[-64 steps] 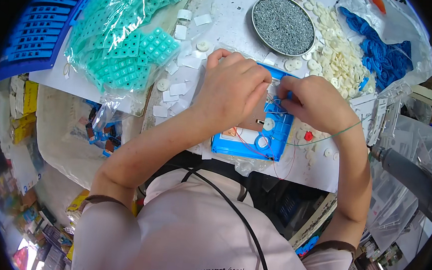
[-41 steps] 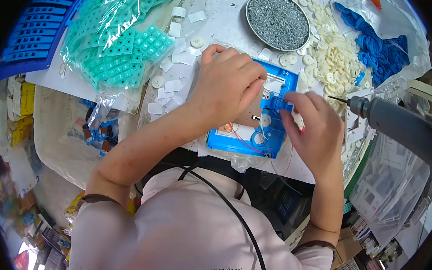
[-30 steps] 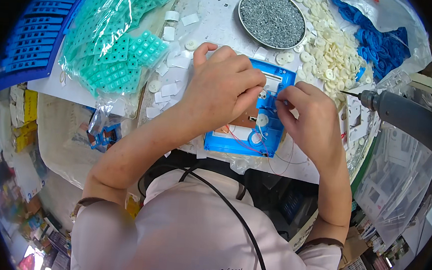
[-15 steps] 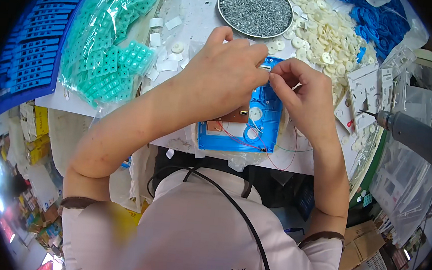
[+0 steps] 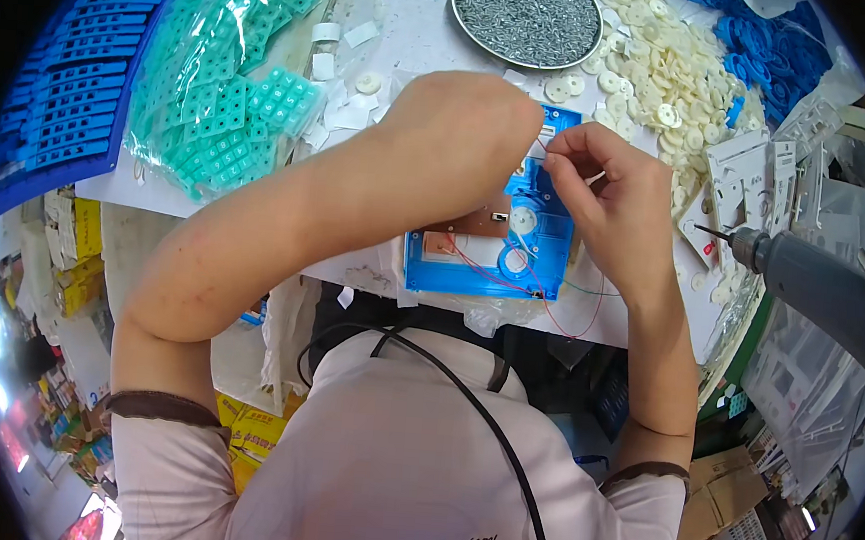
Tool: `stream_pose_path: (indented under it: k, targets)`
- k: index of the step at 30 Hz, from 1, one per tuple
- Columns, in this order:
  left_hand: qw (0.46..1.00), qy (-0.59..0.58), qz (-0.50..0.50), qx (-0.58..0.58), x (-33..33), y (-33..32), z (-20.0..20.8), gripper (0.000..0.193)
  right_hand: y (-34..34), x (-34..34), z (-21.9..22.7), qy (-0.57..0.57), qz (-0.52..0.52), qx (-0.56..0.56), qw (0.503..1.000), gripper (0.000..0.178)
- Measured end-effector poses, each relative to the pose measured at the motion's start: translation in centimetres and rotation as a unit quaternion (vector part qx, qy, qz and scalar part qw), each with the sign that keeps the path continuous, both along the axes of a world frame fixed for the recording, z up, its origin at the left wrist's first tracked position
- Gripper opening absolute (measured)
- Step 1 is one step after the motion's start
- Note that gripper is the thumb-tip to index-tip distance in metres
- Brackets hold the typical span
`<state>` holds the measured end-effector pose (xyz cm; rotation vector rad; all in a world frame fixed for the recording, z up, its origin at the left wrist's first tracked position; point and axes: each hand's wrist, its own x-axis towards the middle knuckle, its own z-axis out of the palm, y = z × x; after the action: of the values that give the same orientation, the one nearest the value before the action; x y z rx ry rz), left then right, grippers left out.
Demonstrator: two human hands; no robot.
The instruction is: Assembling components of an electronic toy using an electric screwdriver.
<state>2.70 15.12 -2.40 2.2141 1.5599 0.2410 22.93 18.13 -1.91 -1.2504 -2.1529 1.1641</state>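
One seriously packed room, with a white worktable [image 5: 409, 28] in the middle. Blue slotted plastic parts [image 5: 75, 74] far left, then a bag of teal keypads [image 5: 213, 104]. Blue case [image 5: 543, 268] sits near the front edge. Left hand [image 5: 467, 137] covers part of it, can't tell its fingers; right hand [image 5: 609, 182] has thumb and forefinger pinched together. Thin red wire [image 5: 574, 337] loops out.

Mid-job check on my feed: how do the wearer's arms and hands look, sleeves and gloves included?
The left hand and right hand are ungloved, with no watch or bracelet visible; the left fingers are mostly hidden. Both forearms are bare. The short, loose sleeves are pale pinkish, edged with dark brown cuffs.
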Motion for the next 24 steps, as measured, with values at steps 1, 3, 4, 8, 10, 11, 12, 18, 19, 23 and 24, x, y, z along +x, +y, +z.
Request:
stream_pose_path:
  k: [1,3,4,8,10,11,12,18,19,23,24]
  targets:
    - [1.0,0.007,0.019,-0.001,-0.1,0.1,0.0,0.01,-0.1,-0.1,-0.3,0.002,0.02,0.042,0.999,0.007]
    - [0.998,0.016,0.054,-0.003,0.2,0.6,0.6,0.011,-0.4,-0.1,-1.3,0.003,0.056,0.126,0.99,0.007]
    - [0.998,0.02,0.059,-0.017,0.4,0.7,0.8,0.011,-0.6,-0.2,-1.5,0.006,0.052,0.133,0.99,0.007]
    - [0.996,0.012,0.072,-0.041,0.8,0.7,0.9,0.013,-1.4,-0.3,-1.9,0.007,0.041,0.169,0.985,0.008]
    - [0.997,-0.006,0.073,-0.025,0.6,0.5,0.5,0.013,-1.6,-0.5,-1.9,-0.002,0.04,0.191,0.981,0.009]
    - [0.997,-0.015,0.071,-0.009,0.5,0.4,0.2,0.014,-1.6,-0.6,-1.9,-0.006,0.036,0.188,0.981,0.009]
    - [0.997,-0.024,0.069,0.006,0.4,0.3,-0.1,0.014,-1.6,-0.6,-2.0,-0.011,0.032,0.186,0.982,0.01]
    - [0.997,-0.004,0.056,-0.06,0.7,1.3,0.9,0.017,-1.6,-0.5,-2.6,0.013,0.013,0.185,0.983,0.01]
    - [0.996,-0.006,0.049,-0.068,0.7,1.4,1.2,0.016,-1.7,-0.6,-2.5,0.018,0.01,0.177,0.984,0.01]
    - [0.995,-0.009,0.038,-0.091,0.6,1.7,1.4,0.015,-1.6,-0.8,-2.4,-0.002,0.022,0.197,0.98,0.008]
    - [0.995,-0.009,0.039,-0.097,0.7,1.7,1.3,0.015,-1.5,-0.9,-2.1,-0.018,0.029,0.192,0.981,0.008]
